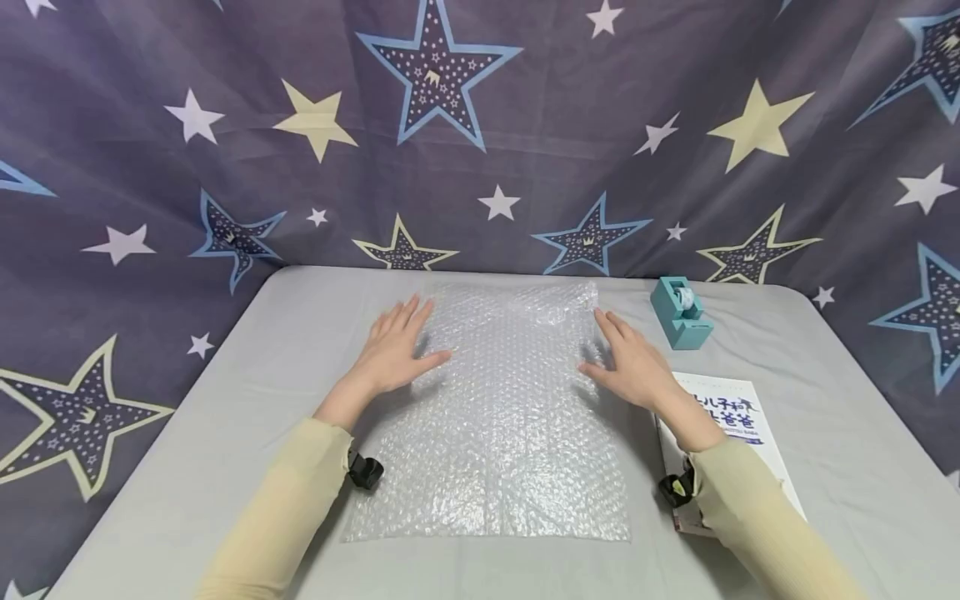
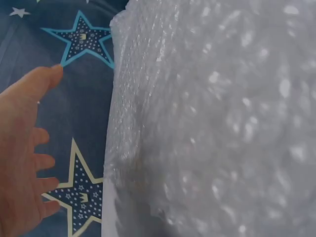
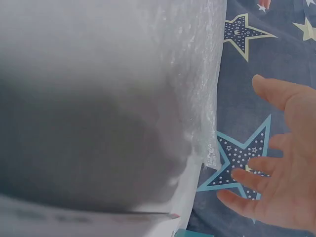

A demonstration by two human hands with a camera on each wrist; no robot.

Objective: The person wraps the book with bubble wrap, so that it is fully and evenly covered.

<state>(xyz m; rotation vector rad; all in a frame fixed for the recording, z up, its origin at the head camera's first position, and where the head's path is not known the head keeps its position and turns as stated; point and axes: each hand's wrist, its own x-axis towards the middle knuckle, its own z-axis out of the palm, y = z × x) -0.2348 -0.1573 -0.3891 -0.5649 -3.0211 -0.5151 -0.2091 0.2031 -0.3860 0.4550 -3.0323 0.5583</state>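
A clear sheet of bubble wrap lies spread flat across the middle of the table; it fills much of the left wrist view too, as bubble wrap with a bright sheen. Above its left edge is my left hand, fingers spread and holding nothing. Over the right edge my right hand has its fingers extended, also without anything in it. Both wrist views show the hands, left hand and right hand, apart from the sheet.
Right of the sheet lies a white book with blue lettering, partly covered by the right forearm. Behind it stands a teal tape dispenser with a roll of tape. A grey cloth covers the table. A star-patterned curtain hangs along the back and sides.
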